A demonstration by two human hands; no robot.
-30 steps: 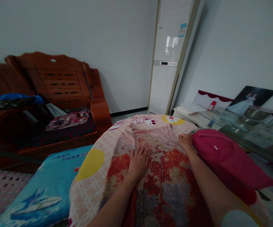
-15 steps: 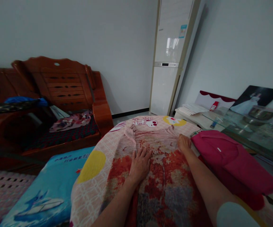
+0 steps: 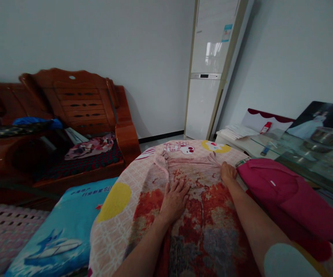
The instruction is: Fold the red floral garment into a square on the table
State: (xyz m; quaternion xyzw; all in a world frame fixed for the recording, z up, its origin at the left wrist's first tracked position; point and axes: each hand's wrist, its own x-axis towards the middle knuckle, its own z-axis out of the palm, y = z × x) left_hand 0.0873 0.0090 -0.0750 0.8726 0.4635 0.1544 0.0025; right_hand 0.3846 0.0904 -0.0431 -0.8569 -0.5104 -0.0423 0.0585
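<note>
A thin patterned shirt (image 3: 195, 204) in pink, rust red and grey lies spread on a round table with a printed cover (image 3: 111, 238). Its collar end points away from me, and the near end runs out of view. My left hand (image 3: 174, 198) rests flat on the upper left of the shirt, fingers stretched out. At the far right edge my right hand (image 3: 228, 172) has its fingers closed on the cloth, which is drawn into small folds there. Just right of that hand is a folded magenta garment (image 3: 281, 188).
To the left stand a carved wooden sofa (image 3: 82, 104) with cloths on it and a blue printed cushion (image 3: 68, 231). A tall white air conditioner (image 3: 202, 107) fills the corner. On the right are a glass shelf (image 3: 293, 150), metal bowls and papers (image 3: 235, 132).
The whole view has shifted a little, with the scene sliding slightly right. Both hands keep their places on the shirt.
</note>
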